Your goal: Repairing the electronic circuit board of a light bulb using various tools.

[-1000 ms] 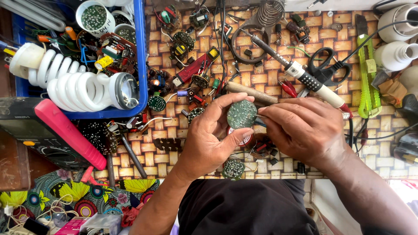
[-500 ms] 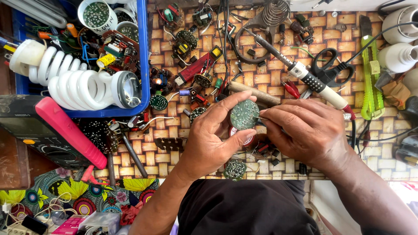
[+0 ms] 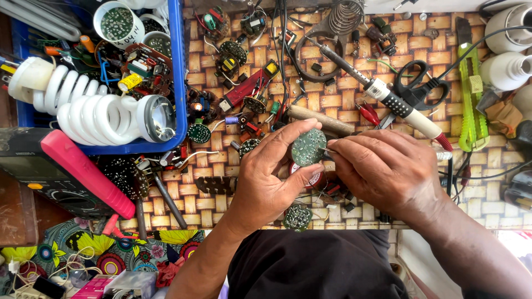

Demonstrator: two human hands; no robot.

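Observation:
My left hand (image 3: 271, 177) holds a small round green circuit board (image 3: 308, 147) between thumb and fingers, tilted up over a woven mat (image 3: 426, 33). My right hand (image 3: 388, 171) is beside it, fingertips pinched on a thin metal pin or wire at the board's right edge. A red round tin (image 3: 310, 178) lies just under the board, partly hidden. Another round board (image 3: 297, 217) rests near the mat's front edge, below my left hand.
A soldering iron (image 3: 388, 99) lies diagonally behind my hands, with scissors (image 3: 421, 83) and a green utility knife (image 3: 471, 94) to the right. A blue bin (image 3: 178, 66) at left holds spiral bulbs (image 3: 105, 113) and parts. A pink-edged meter (image 3: 77, 169) sits at left. Loose components litter the mat.
My hands and the round board stay almost in place; the board tilts slightly and my right fingertips shift in closer at its right edge.

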